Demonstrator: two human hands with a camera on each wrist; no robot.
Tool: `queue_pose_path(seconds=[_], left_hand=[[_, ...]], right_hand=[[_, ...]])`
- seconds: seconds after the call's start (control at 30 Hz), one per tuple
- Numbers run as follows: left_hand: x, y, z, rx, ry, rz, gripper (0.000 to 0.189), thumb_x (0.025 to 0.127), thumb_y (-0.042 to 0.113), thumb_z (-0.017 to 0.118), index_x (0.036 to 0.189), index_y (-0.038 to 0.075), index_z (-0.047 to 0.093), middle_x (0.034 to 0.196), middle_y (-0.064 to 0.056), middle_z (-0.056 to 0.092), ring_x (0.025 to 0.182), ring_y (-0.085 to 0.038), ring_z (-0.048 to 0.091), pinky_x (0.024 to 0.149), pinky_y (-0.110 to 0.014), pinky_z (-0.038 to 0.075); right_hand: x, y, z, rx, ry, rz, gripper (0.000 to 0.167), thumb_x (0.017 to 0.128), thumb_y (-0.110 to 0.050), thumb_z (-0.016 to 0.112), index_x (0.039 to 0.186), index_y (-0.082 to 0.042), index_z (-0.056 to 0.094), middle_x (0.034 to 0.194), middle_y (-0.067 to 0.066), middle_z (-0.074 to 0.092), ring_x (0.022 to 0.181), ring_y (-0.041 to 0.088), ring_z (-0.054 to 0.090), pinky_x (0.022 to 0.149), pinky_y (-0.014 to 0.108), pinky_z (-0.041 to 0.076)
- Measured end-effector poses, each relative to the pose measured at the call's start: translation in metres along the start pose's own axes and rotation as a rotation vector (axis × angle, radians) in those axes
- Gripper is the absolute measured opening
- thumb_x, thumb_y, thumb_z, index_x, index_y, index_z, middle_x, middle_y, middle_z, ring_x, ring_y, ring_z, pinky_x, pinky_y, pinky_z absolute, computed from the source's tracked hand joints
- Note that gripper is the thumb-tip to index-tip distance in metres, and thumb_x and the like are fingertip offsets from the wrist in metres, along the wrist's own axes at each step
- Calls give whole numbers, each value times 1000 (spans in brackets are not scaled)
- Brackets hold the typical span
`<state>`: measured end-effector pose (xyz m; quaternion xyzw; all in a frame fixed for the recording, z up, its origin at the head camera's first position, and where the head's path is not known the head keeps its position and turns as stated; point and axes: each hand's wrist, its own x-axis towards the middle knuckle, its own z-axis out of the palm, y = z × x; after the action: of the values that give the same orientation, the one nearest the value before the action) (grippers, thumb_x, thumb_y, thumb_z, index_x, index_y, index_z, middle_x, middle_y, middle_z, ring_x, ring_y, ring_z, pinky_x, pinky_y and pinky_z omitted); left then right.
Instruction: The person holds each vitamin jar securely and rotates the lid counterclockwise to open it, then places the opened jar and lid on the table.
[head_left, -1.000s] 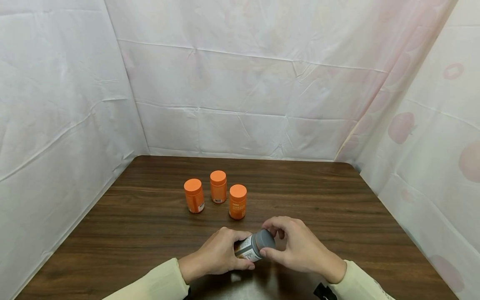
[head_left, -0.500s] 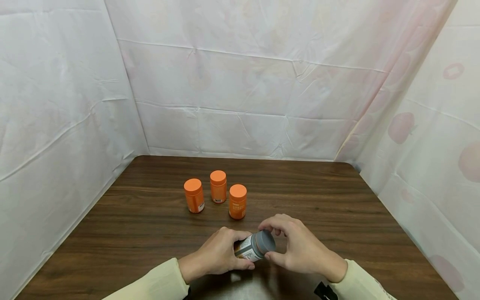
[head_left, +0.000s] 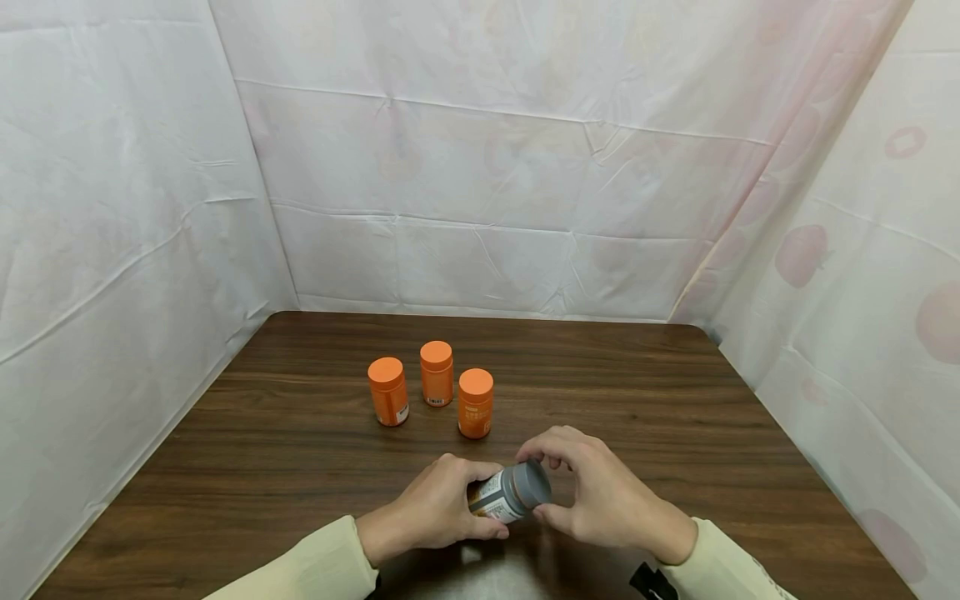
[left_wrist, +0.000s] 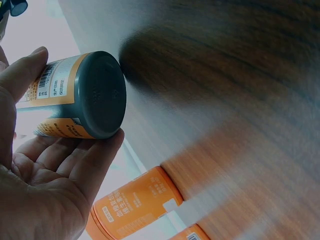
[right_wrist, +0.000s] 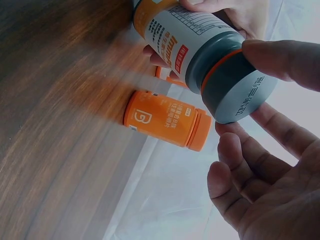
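Note:
My left hand [head_left: 438, 504] grips the body of a supplement bottle [head_left: 495, 497] with a white and orange label, thumb on one side and fingers on the other. The bottle is tilted above the table, its grey cap [head_left: 533, 483] facing right. In the left wrist view its dark base [left_wrist: 103, 95] shows. My right hand [head_left: 603, 492] holds the cap by its rim between thumb and fingers. An orange ring [right_wrist: 220, 65] shows between cap and bottle neck in the right wrist view. Other fingers of that hand are bent beside the cap.
Beyond my hands stand three upright orange bottles: one on the left [head_left: 388, 392], one farther back [head_left: 437, 373] and a nearer one [head_left: 476, 403]. They are on a dark wooden table [head_left: 637, 383]. White sheeting [head_left: 480, 167] encloses its back and sides.
My right hand's fingers have shifted around the cap, the index finger leftward and the thumb slightly right and down. The left hand and the standing bottles have stayed in place.

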<state>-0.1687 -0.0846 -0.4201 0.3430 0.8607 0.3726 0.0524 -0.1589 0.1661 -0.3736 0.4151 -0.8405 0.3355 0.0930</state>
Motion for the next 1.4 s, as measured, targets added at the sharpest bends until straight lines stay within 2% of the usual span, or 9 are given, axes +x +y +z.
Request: queue_pose_path(seconds=[0.2, 0.43, 0.73, 1.1, 1.4], left_hand=[[0, 0, 0, -3, -5, 1, 42, 78, 31, 92, 116, 30, 72, 92, 21, 67, 79, 2, 62, 70, -20, 50], [0, 1, 0, 4, 4, 17, 40, 78, 30, 92, 113, 31, 72, 89, 22, 66, 78, 2, 62, 68, -19, 50], [-1, 0, 1, -6, 0, 9, 42, 78, 30, 92, 115, 30, 73, 91, 21, 67, 79, 2, 62, 70, -20, 50], [-1, 1, 0, -12, 0, 6, 44, 78, 29, 92, 117, 28, 73, 94, 21, 68, 81, 3, 62, 72, -20, 51], [-1, 0, 0, -18, 3, 10, 43, 78, 30, 92, 117, 29, 73, 94, 21, 68, 82, 2, 63, 72, -20, 51]], right_hand=[[-1, 0, -2, -1, -8, 16, 59, 68, -4, 92, 117, -22, 66, 111, -15, 65, 95, 9, 60, 81, 29, 53], [-3, 1, -6, -12, -11, 51, 63, 69, -8, 93, 119, -31, 63, 113, -17, 64, 94, 10, 60, 81, 29, 52], [-5, 1, -9, -28, 1, 64, 59, 68, -8, 94, 117, -25, 66, 107, -17, 63, 90, 8, 55, 77, 28, 50], [-8, 4, -14, -41, 6, 97, 60, 68, -8, 94, 116, -28, 64, 99, -17, 61, 87, 6, 54, 74, 26, 47], [-12, 8, -16, -31, 10, 128, 59, 67, -7, 93, 113, -28, 63, 99, -18, 62, 86, 6, 55, 75, 26, 48]])
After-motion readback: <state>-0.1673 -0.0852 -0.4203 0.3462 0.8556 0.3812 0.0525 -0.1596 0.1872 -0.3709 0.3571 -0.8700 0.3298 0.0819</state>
